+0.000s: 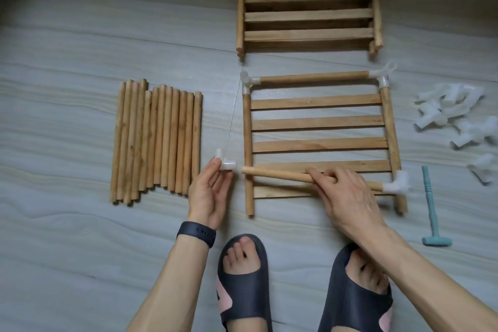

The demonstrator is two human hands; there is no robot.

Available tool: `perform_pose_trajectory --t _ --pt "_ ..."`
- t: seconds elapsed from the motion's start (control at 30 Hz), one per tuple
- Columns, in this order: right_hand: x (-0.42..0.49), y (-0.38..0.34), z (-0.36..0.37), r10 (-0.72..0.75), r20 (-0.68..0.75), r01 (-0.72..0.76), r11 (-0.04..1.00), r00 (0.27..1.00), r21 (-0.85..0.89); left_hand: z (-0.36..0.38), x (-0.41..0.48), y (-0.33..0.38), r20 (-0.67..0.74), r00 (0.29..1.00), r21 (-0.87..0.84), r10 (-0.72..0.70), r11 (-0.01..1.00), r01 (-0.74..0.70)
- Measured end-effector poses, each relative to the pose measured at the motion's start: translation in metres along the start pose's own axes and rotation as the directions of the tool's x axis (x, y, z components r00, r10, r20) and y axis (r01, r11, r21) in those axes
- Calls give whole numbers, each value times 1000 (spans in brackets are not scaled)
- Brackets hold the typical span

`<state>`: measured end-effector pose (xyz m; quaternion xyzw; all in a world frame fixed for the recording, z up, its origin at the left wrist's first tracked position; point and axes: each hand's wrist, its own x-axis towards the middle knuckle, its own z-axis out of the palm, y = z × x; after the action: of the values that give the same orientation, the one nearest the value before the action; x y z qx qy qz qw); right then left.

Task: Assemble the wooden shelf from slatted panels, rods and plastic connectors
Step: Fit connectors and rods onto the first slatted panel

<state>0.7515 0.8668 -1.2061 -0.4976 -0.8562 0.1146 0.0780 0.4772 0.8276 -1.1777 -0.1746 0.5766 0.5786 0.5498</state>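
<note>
Left hand [208, 191]: thumb and fingertips pinch a white connector [225, 163], just off the panel's [318, 122] near-left corner.
Right hand [345, 191]: fingers curled round a rod [280, 174] lying across the panel's near end; rod tip and connector just apart.
Loose rods [156, 140]: about twelve, side by side, left of the panel.
Room: a bare strip of floor [223, 121] between them.

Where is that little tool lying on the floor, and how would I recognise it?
Start at the slatted panel in the middle of the view, the nearer of the two. Just beyond its right edge, below the heap of white plastic connectors, lies a small hammer. It is the only teal thing in sight, with a slim turned handle and its head at the near end.
</note>
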Motion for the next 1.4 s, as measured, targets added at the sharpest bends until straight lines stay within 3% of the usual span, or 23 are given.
perform_pose_trajectory --t 0.43,0.6,0.93,1.1,1.2,1.3,1.4 --pt "-10 2 -8 77 -14 -75 993 997 95 8 -9 -11 107 993 3 -43 999 43" --pt "-7 3 -17 66 6 -67 994 998 85 15 -16 -15 160 987 151 -23 989 -2" --pt "-5 1 -39 77 43 -77 997 996 16 15 -30 -35 209 977 260 29 962 -84" --pt "-20 -3 -30 175 124 -183 982 977 52 -2 -24 -33 211 970 529 117 821 -214" --pt "-43 0 -24 219 147 -230 971 965 65 -15 -13 -28 74 979 712 190 678 -186" --pt "-66 2 -25 195 196 -214 973 961 82 -25 -4 -23 70 996 876 58 475 -89" --pt "-79 1 -22 152 271 -185 978 950 100 -24 -5 -24 140 989 920 -48 375 -112"
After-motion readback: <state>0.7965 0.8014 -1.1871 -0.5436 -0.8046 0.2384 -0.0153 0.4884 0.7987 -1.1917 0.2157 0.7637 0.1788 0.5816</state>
